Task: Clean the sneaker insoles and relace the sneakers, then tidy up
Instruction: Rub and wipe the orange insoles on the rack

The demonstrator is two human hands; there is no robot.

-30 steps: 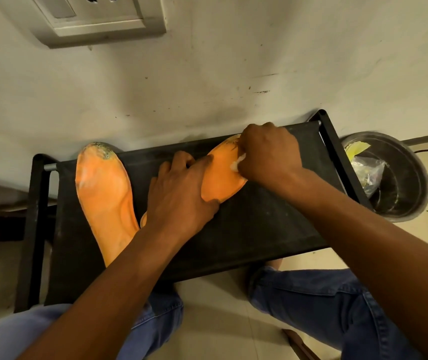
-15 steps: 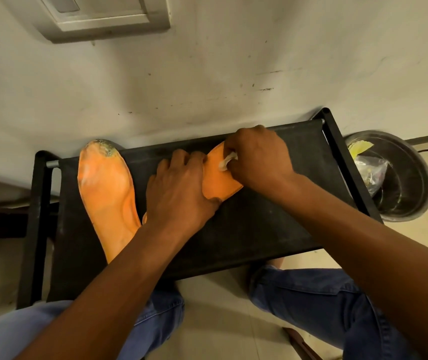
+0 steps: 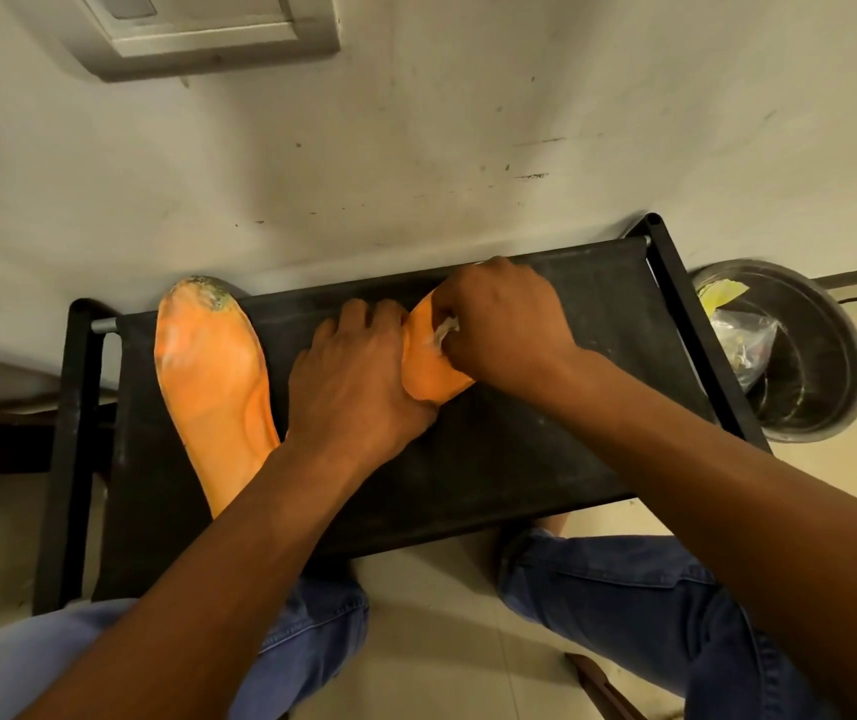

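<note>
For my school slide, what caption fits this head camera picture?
Left hand pins an orange insole on a black stool while right hand scrubs it with a white wipe.

A home corner, seemingly: a scuffed painted wall (image 3: 468,122) with a switch plate (image 3: 198,28), tiled floor (image 3: 442,641) below it, a metal basin (image 3: 800,356) (rubbish inside) alongside.
</note>
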